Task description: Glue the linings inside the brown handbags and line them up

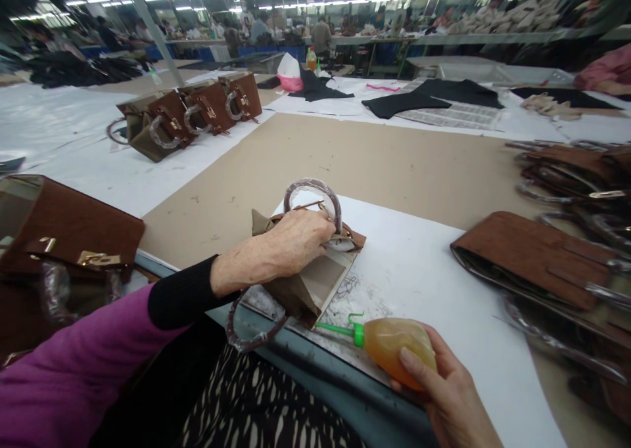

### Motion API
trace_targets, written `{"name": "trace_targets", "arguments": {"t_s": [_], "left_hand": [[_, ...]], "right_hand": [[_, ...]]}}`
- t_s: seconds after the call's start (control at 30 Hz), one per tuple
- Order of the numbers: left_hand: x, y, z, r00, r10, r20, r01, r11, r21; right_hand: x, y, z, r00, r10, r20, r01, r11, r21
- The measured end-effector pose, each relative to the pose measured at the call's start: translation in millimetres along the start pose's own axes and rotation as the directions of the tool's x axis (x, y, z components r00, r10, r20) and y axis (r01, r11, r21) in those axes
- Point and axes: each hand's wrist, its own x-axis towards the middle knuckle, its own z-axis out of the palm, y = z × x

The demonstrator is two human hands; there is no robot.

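Observation:
A brown handbag (290, 293) lies tipped over at the table's near edge, its olive lining and a pale panel turned upward. One plastic-wrapped handle arches up behind my left hand (296, 241); the other hangs over the table edge. My left hand is closed on the bag's upper part, and its fingertips are partly hidden. In my right hand (434, 376) is a squeeze glue bottle (394, 346) with amber liquid and a green nozzle. The bottle lies on its side in my grip, and the nozzle tip meets the bag's lower corner.
Brown handbags stand at the left (89, 218) and in a row farther back (197, 110). More flat brown bags (532, 257) are piled at the right. Black fabric pieces (444, 93) lie across the table. A person's pink sleeve (604, 70) shows at far right.

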Motion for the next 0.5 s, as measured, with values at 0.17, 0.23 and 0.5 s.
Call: {"name": "trace_targets", "arguments": {"t_s": [0.17, 0.23, 0.5], "left_hand": [[6.8, -11.8, -3.9, 0.997, 0.048, -0.056, -0.051, 0.997, -0.055], [12.2, -16.4, -8.4, 0.997, 0.049, -0.068, -0.053, 0.997, -0.058], [31.5, -27.6, -28.1, 0.993, 0.094, -0.069, -0.101, 0.988, -0.113]], "right_hand": [[3.6, -2.8, 4.5, 0.953, -0.262, -0.155, 0.243, 0.961, -0.13], [12.4, -4.8, 2.7, 0.91, -0.371, -0.185, 0.334, 0.92, -0.202], [53.2, -21.3, -3.0, 0.652, -0.746, 0.138, 0.674, 0.487, -0.555]]}}
